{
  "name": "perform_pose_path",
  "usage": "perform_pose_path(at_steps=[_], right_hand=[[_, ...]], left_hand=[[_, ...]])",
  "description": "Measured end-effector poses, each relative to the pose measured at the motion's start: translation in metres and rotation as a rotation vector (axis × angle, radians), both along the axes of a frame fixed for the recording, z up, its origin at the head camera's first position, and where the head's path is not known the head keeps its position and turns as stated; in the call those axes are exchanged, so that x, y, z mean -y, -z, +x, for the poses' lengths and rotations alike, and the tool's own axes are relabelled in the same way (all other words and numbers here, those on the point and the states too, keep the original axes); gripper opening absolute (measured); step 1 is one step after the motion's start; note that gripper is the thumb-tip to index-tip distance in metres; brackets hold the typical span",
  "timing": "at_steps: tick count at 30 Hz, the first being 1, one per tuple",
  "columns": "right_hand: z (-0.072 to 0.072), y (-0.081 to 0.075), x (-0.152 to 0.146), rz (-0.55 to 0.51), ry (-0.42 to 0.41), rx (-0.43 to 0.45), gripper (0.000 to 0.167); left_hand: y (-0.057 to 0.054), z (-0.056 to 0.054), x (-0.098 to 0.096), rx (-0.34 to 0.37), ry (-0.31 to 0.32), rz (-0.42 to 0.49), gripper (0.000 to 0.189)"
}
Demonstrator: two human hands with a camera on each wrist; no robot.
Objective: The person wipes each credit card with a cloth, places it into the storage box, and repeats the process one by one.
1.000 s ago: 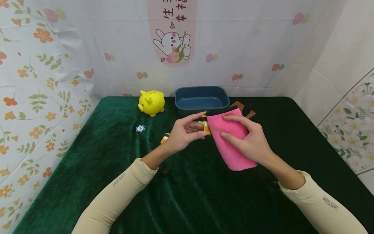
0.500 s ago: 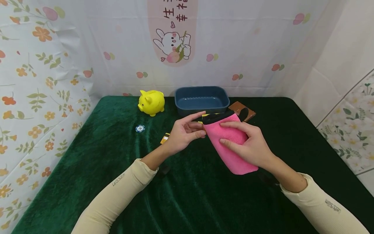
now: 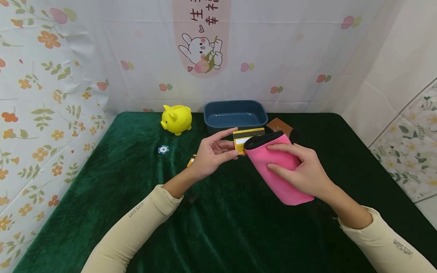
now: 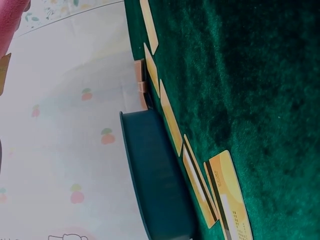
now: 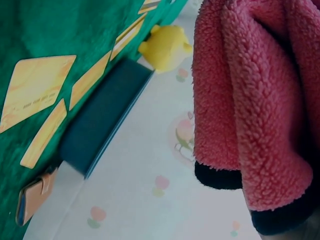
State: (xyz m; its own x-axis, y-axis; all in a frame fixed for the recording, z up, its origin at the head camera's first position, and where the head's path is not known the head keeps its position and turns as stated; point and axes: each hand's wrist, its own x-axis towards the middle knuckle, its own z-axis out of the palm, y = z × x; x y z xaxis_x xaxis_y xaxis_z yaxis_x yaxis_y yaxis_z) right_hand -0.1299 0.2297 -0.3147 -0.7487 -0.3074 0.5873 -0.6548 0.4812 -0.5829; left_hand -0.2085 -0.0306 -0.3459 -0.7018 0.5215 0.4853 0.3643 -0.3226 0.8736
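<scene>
In the head view my left hand [image 3: 212,157] pinches the edge of a yellow bank card [image 3: 241,141], held up above the table with its dark stripe and white strip showing. My right hand [image 3: 304,170] grips a folded pink fleece cloth [image 3: 273,178] with a black edge. That black edge overlaps the card's lower right part. The right wrist view shows the folds of the cloth [image 5: 270,120] hanging close to the camera. At the left border of the left wrist view, slivers of the cloth [image 4: 9,22] and the card [image 4: 4,72] appear.
A blue basin [image 3: 235,122] stands at the back, with a yellow piggy bank [image 3: 176,120] left of it and a brown wallet [image 3: 279,124] at its right. Several yellow cards [image 4: 232,195] lie before the basin. A poker chip [image 3: 163,149] lies on the green tablecloth [image 3: 211,227].
The cloth has drawn back to the right and slightly down, first covering most of the card, now showing much of its face. The left hand has stayed nearly in place.
</scene>
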Motion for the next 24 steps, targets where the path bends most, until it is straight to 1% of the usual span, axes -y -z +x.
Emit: perform_pose_path(at_steps=[4,10,14,17,20,24], right_hand=[[-0.002,-0.002,-0.006,-0.016,0.04,0.015,0.053],[-0.006,-0.005,-0.013,-0.033,0.098,0.086,0.049],[-0.008,-0.007,-0.015,-0.049,0.145,0.131,0.047],[-0.01,-0.008,-0.014,-0.062,0.173,0.148,0.046],[-0.012,-0.009,-0.011,-0.07,0.174,0.159,0.045],[-0.014,-0.008,-0.005,-0.082,0.148,0.165,0.044]], left_hand=[[-0.002,-0.001,0.001,-0.015,0.002,-0.009,0.059],[-0.002,-0.001,0.002,-0.037,-0.005,-0.035,0.057],[-0.002,-0.002,0.003,-0.036,-0.006,-0.052,0.056],[-0.002,-0.002,0.003,-0.028,0.006,-0.06,0.056],[-0.001,-0.001,0.002,-0.022,0.013,-0.064,0.056],[-0.001,0.0,0.0,-0.021,0.016,-0.062,0.057]])
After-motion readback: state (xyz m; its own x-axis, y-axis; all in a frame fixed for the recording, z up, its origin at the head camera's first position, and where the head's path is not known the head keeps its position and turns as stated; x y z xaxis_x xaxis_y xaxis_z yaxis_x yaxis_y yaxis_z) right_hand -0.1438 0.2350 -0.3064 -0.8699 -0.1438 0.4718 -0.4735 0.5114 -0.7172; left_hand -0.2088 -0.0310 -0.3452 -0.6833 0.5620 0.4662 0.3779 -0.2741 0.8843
